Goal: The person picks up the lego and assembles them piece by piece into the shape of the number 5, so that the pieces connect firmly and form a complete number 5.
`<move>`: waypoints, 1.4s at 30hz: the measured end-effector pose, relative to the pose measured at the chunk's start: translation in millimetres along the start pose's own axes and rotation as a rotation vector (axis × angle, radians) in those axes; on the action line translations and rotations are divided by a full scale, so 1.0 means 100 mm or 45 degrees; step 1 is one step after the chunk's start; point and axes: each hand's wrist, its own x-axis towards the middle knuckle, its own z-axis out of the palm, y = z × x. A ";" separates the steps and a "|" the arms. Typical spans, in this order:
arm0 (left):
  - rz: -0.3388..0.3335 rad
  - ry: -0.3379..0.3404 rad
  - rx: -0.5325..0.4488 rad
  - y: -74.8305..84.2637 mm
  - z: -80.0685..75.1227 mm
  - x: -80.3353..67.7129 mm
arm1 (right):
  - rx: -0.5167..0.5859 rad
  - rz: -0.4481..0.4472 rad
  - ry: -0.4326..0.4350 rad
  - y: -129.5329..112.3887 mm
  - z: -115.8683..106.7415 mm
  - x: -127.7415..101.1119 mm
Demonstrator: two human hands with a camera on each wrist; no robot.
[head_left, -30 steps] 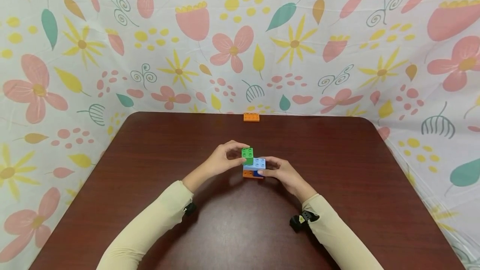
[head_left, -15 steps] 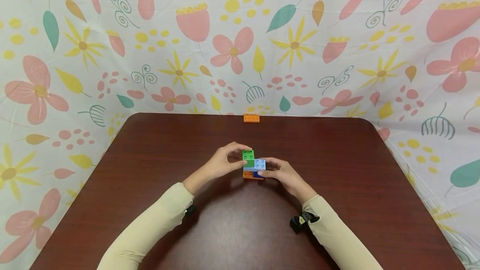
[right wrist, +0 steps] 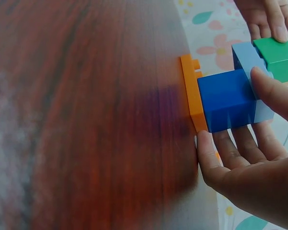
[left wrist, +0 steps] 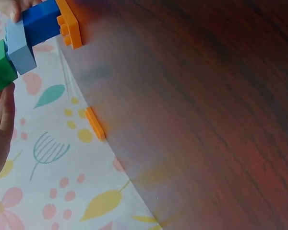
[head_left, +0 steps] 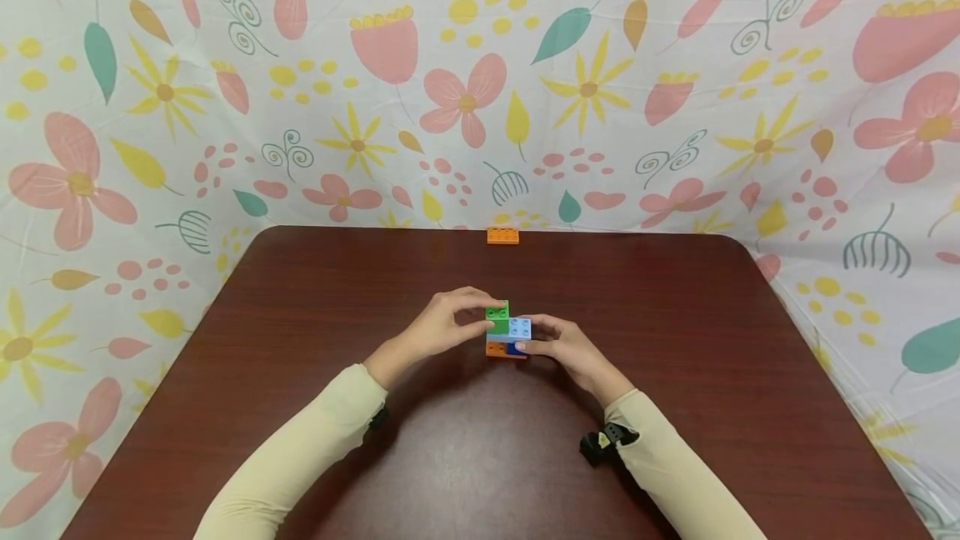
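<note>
A small stack of toy building bricks stands mid-table. At its foot lies an orange plate [right wrist: 192, 96], under a dark blue brick [right wrist: 228, 98]. A light blue plate [head_left: 521, 327] lies across the dark blue brick, overhanging to the left. On its left half sits a green brick [head_left: 497, 327]. My left hand [head_left: 448, 325] pinches the green brick, thumb at its near face and a finger over its top at the back. From the right, my right hand [head_left: 570, 350] grips the stack, thumb on the light blue plate and fingers behind the dark blue brick.
A second orange plate [head_left: 503, 236] lies at the far edge of the brown table [head_left: 637, 282]. Behind the table hangs a flower-print cloth [head_left: 420, 140]. A black strap device [head_left: 600, 442] is on the right wrist.
The green brick has shifted slightly right and toward me onto the light blue plate. A left finger now reaches further over its top. My right hand stays in place.
</note>
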 end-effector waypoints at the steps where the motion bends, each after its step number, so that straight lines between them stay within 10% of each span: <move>1: 0.006 0.004 0.005 0.00 0.00 0.00 | 0.000 -0.001 0.000 0.00 0.00 0.00; 42: -0.060 -0.041 0.030 -0.01 0.01 0.03 | 0.021 0.000 0.024 0.02 0.00 0.02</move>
